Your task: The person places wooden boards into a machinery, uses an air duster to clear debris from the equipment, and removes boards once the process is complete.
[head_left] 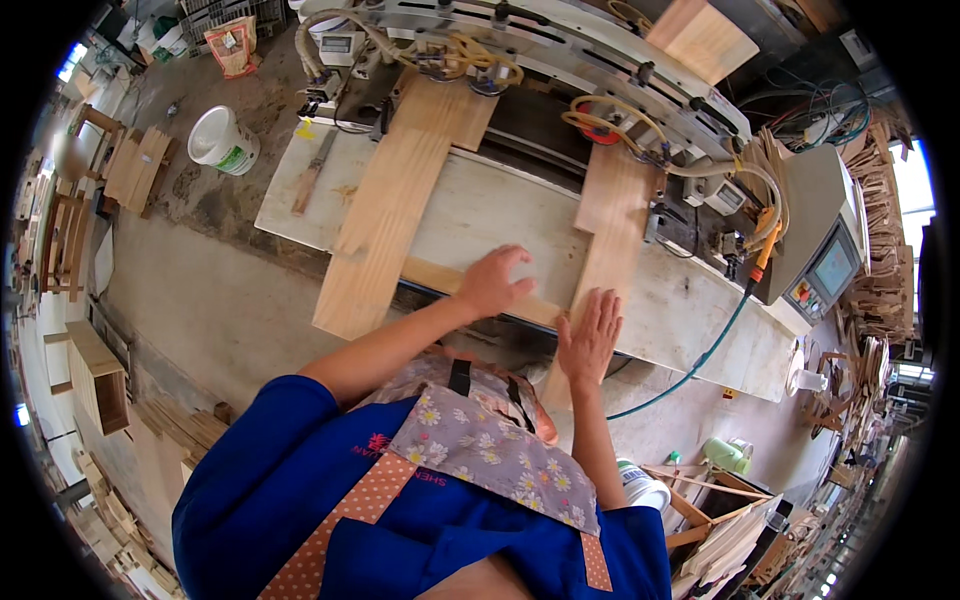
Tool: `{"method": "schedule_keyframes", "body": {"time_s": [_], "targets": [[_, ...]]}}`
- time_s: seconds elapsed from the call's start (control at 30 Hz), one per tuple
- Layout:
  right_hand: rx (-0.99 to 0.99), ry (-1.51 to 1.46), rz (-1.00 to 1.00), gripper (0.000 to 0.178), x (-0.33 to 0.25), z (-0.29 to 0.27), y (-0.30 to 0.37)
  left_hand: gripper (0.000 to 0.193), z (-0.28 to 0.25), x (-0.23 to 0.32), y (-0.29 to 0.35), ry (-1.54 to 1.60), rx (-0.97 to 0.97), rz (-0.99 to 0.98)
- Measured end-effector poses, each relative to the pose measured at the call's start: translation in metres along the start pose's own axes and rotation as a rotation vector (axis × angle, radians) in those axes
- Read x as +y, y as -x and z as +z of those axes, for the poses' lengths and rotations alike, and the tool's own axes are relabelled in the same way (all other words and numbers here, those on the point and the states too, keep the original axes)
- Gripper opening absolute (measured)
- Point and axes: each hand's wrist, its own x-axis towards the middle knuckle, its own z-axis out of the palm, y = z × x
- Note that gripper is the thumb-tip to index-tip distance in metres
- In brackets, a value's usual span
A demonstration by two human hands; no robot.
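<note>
My right hand [592, 335] lies flat with fingers stretched on the near part of a long pale wooden board [612, 262] at the right of the worktable [500, 220]. This board's far end reaches under the machine, against another board [612, 185]. My left hand [492, 282] is held over the front edge, fingers apart and slightly curled, with nothing in it. Below it a narrow wooden strip [432, 274] runs along that edge. To its left, a wide wooden board [400, 190] slants from the machine past the table's front edge.
A machine beam [580, 45] with yellowish hoses crosses the far side. At the right stand a control box with a screen [833, 265] and a teal hose [700, 362]. A flat brush-like tool [313, 175] lies at the table's left. A white bucket [224, 142] stands on the floor.
</note>
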Motion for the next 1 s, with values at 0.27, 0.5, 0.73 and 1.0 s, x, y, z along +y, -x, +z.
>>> {"method": "schedule_keyframes", "body": {"time_s": [0.27,0.5,0.73,1.0], "targets": [[0.031,-0.021,-0.009,0.072,-0.002,0.004,0.001,0.076,-0.141,-0.037,-0.008,-0.603,0.330,0.102],[0.065,-0.017,-0.044,0.068,-0.001,0.008,-0.003,0.088,-0.116,-0.079,0.005,-0.687,0.191,-0.055],[0.066,-0.021,-0.053,0.067,0.001,0.007,-0.004,0.087,-0.123,-0.078,0.024,-0.665,0.125,-0.011],[0.032,-0.015,-0.031,0.070,-0.002,0.006,-0.003,0.086,-0.162,-0.041,0.030,-0.561,0.334,0.006]]}}
